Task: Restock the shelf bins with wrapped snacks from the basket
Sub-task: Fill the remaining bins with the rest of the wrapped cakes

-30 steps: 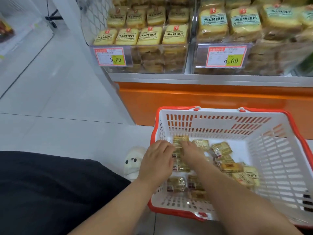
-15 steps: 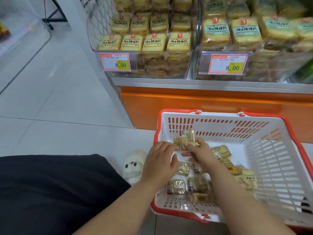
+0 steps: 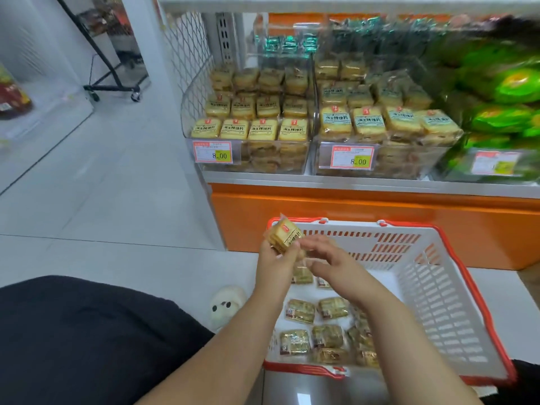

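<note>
Raised since before: glossy square snack packets (image 3: 285,236), left-hand (image 3: 276,263) grip.

The pale tiled floor (image 3: 111,206) carries a white basket (image 3: 438,290) with red rim, set close against the orange shelf base (image 3: 380,223). Just left of the basket, a small white plush toy (image 3: 226,306) lies on the tiles.

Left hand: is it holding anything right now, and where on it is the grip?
Yes. The left hand grips a small stack of wrapped snacks by its lower end, above the basket. The right hand looks open beside it.
</note>
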`<action>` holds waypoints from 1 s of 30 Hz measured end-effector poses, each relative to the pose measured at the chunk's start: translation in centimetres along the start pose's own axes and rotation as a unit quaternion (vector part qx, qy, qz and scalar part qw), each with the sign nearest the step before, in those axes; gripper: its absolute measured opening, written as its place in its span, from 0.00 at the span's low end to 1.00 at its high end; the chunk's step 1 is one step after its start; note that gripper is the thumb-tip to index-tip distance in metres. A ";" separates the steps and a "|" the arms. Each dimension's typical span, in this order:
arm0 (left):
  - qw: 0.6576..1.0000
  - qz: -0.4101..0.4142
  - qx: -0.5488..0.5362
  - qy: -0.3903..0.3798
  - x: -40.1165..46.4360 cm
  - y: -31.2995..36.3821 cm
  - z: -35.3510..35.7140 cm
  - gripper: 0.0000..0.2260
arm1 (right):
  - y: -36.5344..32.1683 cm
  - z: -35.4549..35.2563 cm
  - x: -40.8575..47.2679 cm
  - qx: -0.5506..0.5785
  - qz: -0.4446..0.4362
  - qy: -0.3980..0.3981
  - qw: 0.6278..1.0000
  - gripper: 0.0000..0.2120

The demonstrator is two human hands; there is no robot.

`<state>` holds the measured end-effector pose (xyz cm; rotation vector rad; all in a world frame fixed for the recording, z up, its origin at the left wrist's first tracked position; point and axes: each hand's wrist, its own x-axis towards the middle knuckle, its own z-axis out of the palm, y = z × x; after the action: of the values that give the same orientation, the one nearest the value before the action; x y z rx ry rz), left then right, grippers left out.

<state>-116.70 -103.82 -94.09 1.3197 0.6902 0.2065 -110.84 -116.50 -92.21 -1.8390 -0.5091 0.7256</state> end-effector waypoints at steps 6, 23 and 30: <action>0.978 -0.004 0.194 -0.074 -0.3 5.8 -2.1 0.15 | -3.8 -0.6 -2.0 -0.197 -0.115 0.107 0.968 0.25; 0.902 0.131 0.384 -0.148 2.9 19.5 -7.3 0.16 | -15.4 -0.1 5.1 -0.311 -0.195 0.081 0.926 0.30; 0.752 0.258 0.601 0.081 7.1 22.5 -12.9 0.26 | -22.0 -0.9 16.3 -0.280 -0.173 0.106 0.938 0.32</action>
<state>-113.16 -83.69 -76.63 2.7840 0.5686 0.3443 -98.57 -98.64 -75.42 -2.2338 -0.9367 0.1379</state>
